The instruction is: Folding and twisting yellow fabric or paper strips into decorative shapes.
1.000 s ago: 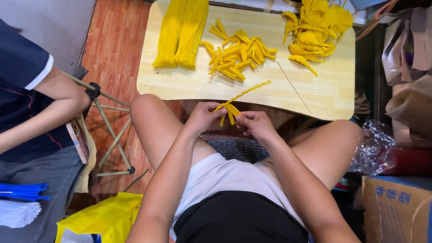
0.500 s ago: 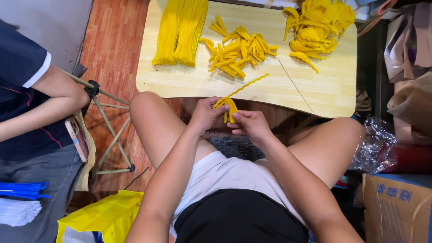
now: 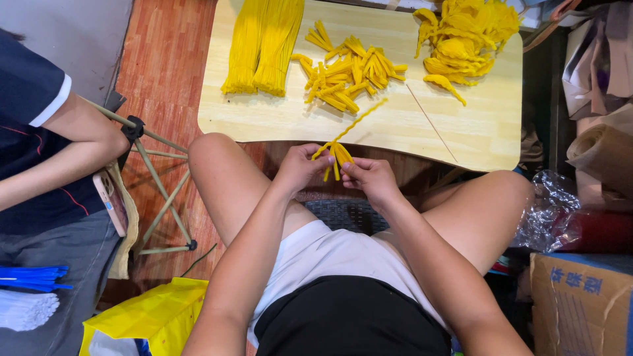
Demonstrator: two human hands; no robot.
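Just above the middle of the frame, the left hand (image 3: 300, 168) is pinching one side of a small folded yellow pipe cleaner bundle (image 3: 336, 157), fingers curled closed around it. The right hand (image 3: 369, 177) is gripping the other side of the same bundle, thumb and fingertips pressing on its folded loops. The bundle is sitting between the two hands, just below the near edge of the table, and one long yellow pipe cleaner stem (image 3: 361, 120) is running from it up and to the right, over the tabletop.

The light wooden table (image 3: 481, 125) is filling the upper centre of the frame. On it, at upper left, a thick bunch of straight yellow pipe cleaners (image 3: 264, 43) is lying lengthwise. Beside that, at upper centre, a loose heap of folded yellow pieces (image 3: 346, 72) is spreading out. At upper right, a pile of finished yellow shapes (image 3: 465, 36) is resting near the table's far corner.

At the left edge of the frame another person in a dark shirt (image 3: 26, 125) is sitting. A yellow bag (image 3: 148, 316) is lying at lower left, and a cardboard box (image 3: 580, 300) is standing at lower right.
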